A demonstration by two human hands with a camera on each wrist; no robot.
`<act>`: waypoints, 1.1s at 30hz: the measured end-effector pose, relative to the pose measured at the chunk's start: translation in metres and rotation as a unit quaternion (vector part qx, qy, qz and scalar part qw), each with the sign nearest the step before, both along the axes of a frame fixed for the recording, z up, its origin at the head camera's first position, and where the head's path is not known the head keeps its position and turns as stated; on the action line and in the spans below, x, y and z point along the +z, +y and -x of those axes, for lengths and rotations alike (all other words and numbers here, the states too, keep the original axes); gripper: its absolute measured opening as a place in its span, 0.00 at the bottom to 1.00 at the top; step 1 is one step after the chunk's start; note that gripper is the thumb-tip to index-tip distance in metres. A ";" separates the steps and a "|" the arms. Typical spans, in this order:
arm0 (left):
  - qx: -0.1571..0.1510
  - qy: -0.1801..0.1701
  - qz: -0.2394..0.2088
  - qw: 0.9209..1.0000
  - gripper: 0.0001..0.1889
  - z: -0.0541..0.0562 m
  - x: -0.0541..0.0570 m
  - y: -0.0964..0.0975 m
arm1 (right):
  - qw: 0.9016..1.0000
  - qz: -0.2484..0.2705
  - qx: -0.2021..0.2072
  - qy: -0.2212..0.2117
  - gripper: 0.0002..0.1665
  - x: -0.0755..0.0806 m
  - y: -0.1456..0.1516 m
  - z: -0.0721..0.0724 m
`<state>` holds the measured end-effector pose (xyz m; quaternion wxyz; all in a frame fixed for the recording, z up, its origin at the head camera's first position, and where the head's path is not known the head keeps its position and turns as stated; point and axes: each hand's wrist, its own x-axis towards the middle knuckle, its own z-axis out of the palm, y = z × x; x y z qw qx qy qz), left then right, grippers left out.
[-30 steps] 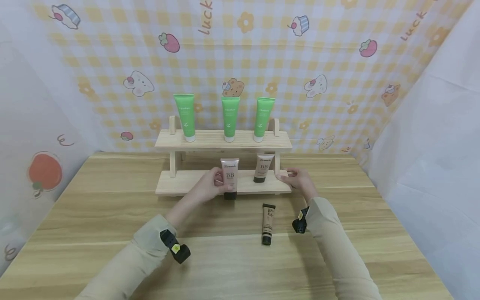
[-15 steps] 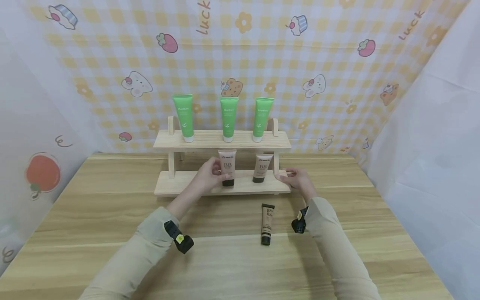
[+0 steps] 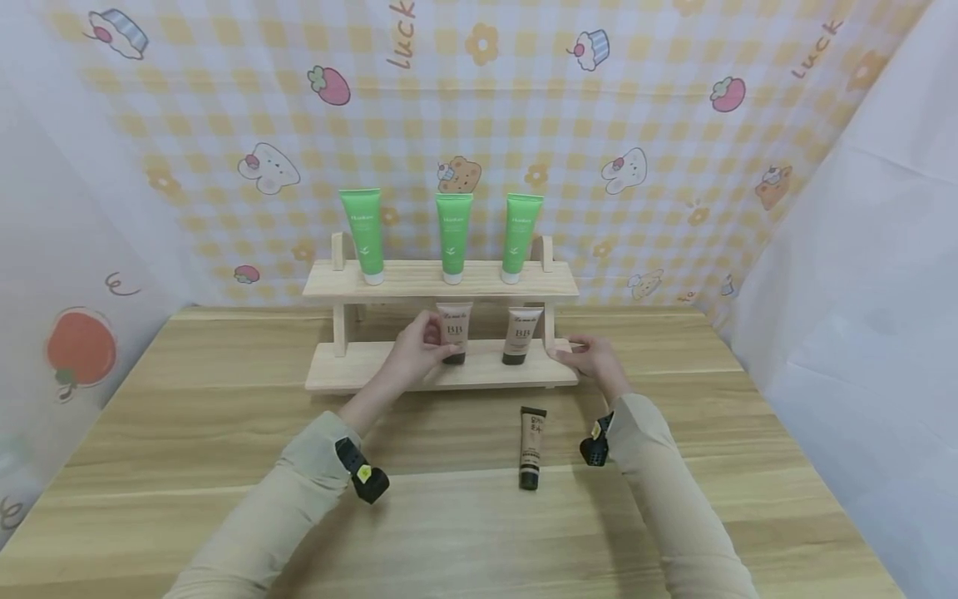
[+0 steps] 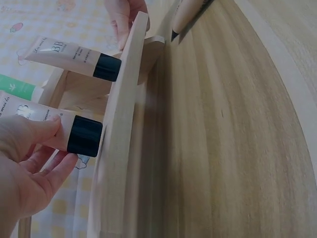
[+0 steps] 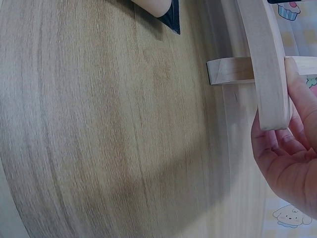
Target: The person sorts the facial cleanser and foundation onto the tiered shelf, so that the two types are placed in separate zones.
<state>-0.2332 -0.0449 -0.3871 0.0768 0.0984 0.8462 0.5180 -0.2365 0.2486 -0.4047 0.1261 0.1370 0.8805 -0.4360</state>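
A pink BB cream tube (image 3: 456, 326) with a black cap stands cap-down at the middle of the lower shelf (image 3: 359, 366). My left hand (image 3: 415, 349) pinches it from the left, thumb in front; in the left wrist view the cap (image 4: 85, 136) is right at the board. To its right a second BB cream tube (image 3: 521, 334) stands upright, leaning slightly. My right hand (image 3: 591, 359) grips the right end of the lower shelf; the right wrist view shows the thumb above the board (image 5: 270, 74) and the fingers curled beneath.
Three green tubes (image 3: 453, 237) stand along the wooden rack's upper shelf (image 3: 407, 279). A tan tube with black ends (image 3: 531, 449) lies on the wooden table (image 3: 449, 532) in front of the rack. A patterned cloth (image 3: 479, 108) hangs behind.
My left hand has raised the BB cream tube and carried it back from the shelf's front edge, then lowered it onto the lower shelf. My right hand has kept its grip.
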 end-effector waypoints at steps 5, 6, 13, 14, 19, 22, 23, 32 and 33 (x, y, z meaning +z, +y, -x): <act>-0.001 0.004 0.002 1.000 0.23 -0.001 -0.004 0.000 | 1.000 -0.004 0.002 -0.001 0.41 0.000 0.000 0.001; -0.002 0.003 0.002 1.000 0.23 -0.001 -0.004 0.000 | 1.000 -0.002 0.002 -0.001 0.41 0.000 -0.001 0.001; -0.007 -0.003 0.015 1.000 0.26 -0.002 -0.004 0.000 | 1.000 0.003 0.004 0.000 0.40 0.000 0.000 0.000; -0.006 -0.005 0.014 1.000 0.26 -0.003 -0.004 0.000 | 1.000 0.000 0.006 0.001 0.40 0.000 0.000 0.000; -0.006 -0.010 0.003 1.000 0.31 -0.004 -0.003 0.000 | 1.000 -0.002 0.007 -0.001 0.40 -0.001 0.000 0.000; -0.007 -0.014 -0.003 1.000 0.33 -0.006 -0.003 -0.001 | 1.000 0.000 0.005 -0.001 0.40 -0.001 0.000 0.000; -0.008 -0.015 -0.003 1.000 0.34 -0.007 -0.002 -0.001 | 1.000 0.001 0.005 0.000 0.40 -0.001 0.000 0.000; 0.013 -0.042 0.060 0.997 0.32 -0.020 0.004 -0.007 | 1.000 0.020 -0.005 -0.001 0.39 -0.001 0.000 0.000; 0.012 -0.045 0.065 0.997 0.31 -0.021 0.004 -0.007 | 1.000 0.021 -0.004 -0.001 0.39 -0.001 -0.001 0.000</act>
